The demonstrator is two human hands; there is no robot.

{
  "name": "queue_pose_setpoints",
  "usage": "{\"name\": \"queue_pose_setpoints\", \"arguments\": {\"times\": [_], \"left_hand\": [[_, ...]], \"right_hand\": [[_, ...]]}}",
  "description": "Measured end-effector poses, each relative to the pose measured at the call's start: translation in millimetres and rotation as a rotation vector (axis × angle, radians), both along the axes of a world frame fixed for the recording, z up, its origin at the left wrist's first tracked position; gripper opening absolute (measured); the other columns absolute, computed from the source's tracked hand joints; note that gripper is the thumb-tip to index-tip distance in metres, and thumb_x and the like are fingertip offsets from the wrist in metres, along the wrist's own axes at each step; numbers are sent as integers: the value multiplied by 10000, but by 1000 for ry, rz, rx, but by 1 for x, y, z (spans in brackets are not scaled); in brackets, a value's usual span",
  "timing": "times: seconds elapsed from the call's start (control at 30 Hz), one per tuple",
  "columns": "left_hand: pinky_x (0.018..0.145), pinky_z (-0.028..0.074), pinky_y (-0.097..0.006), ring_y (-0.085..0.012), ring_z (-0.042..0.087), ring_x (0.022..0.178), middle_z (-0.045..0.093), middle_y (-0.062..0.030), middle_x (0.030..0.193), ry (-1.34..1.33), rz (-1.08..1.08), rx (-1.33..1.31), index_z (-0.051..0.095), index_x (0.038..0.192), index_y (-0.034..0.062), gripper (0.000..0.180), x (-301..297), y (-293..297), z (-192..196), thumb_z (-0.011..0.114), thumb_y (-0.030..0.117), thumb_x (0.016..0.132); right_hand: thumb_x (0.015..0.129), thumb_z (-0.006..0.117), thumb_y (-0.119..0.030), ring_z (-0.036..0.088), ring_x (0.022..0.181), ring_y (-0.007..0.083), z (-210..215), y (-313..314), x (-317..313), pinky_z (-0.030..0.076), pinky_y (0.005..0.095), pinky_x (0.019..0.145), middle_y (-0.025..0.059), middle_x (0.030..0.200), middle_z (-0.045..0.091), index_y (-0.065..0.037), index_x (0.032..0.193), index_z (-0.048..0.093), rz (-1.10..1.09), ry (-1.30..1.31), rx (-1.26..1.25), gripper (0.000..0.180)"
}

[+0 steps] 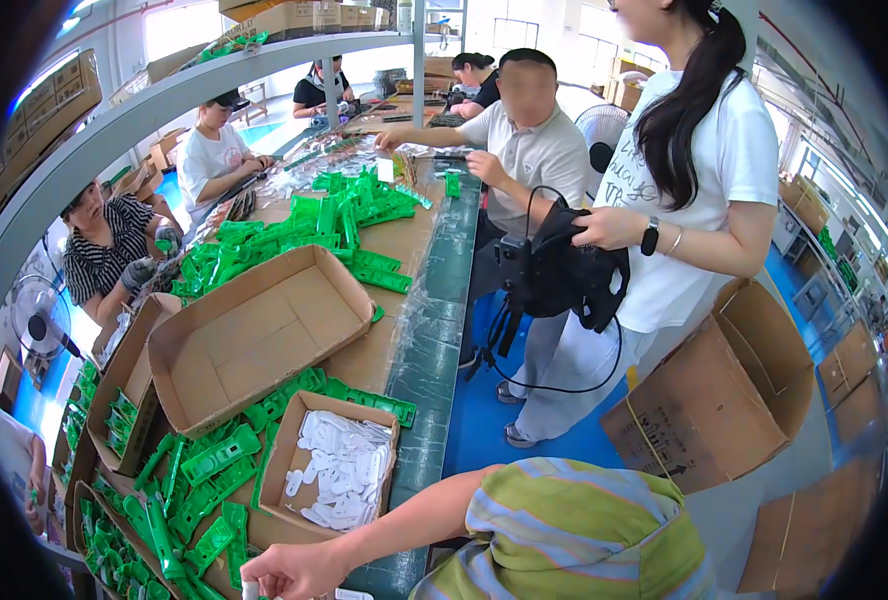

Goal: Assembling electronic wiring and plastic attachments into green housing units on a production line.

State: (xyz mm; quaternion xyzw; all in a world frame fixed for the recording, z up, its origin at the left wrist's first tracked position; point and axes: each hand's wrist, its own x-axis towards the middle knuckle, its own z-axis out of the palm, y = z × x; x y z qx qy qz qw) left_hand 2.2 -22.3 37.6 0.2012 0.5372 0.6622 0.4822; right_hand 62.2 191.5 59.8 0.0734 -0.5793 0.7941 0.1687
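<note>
My right arm, in a green and grey-blue striped sleeve, enters at the lower right and bends back to the left. My right hand (294, 572) is at the bottom edge, its fingers closed in a pinch. A small white thing (251, 589) shows at the fingertips, cut off by the frame, so I cannot make out its kind. Beyond the hand, a small cardboard box (276, 490) holds many flat white plastic pieces (339, 465). Long green plastic housings (219, 455) lie heaped to the left of that box, close to my hand. My left hand is out of view.
A large shallow cardboard tray (254, 335) sits on the bench, with more green housings (314, 225) piled behind it. Co-workers sit along both sides. On the right a standing person holds a black bag (564, 270) with cables; a big open carton (704, 400) is on the floor.
</note>
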Motion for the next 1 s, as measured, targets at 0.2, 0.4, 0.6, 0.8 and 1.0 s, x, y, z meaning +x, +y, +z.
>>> {"name": "queue_pose_setpoints", "arguments": {"times": [0.2, 0.4, 0.6, 0.8, 1.0], "left_hand": [[806, 430, -337, -233, 514, 956, 496, -136, 1143, 265, 148, -205, 347, 1294, -16, 616, -12, -32, 0, 590, 67, 734], [808, 429, -348, -244, 516, 950, 495, -146, 1139, 509, 267, -351, 345, 1295, -15, 617, -23, -45, -9, 597, 105, 745], [809, 427, -359, -254, 518, 944, 495, -155, 1136, 725, 352, -401, 344, 1296, -13, 620, -25, -27, -19, 604, 143, 755], [811, 426, -370, -265, 520, 939, 495, -164, 1132, 985, 478, -522, 342, 1297, -12, 626, -33, -39, -12, 610, 181, 765], [812, 425, -381, -276, 521, 933, 494, -174, 1129, 1291, 603, -694, 341, 1298, -10, 633, -44, -61, 8, 617, 219, 776]], "right_hand": [[720, 634, -51, 550, 642, 125, -11, 1, 1, 458, 279, 572, 55, 715, 568, -22, 919, 549, -97, 31, 202, 218], [718, 578, -158, 534, 908, 275, -55, 73, 36, 469, 377, 714, 144, 900, 554, -17, 933, 546, -758, -578, 1331, 259], [732, 530, -120, 565, 824, 323, -93, 75, 31, 494, 413, 645, 168, 825, 557, -5, 818, 557, -510, -694, 1387, 145], [673, 564, -82, 598, 691, 369, -85, 69, 33, 488, 445, 569, 200, 736, 585, 6, 712, 551, -389, -586, 1292, 97], [611, 624, -59, 590, 799, 358, -85, 75, 36, 486, 434, 659, 192, 797, 586, 4, 808, 562, -385, -701, 1211, 216]]}}
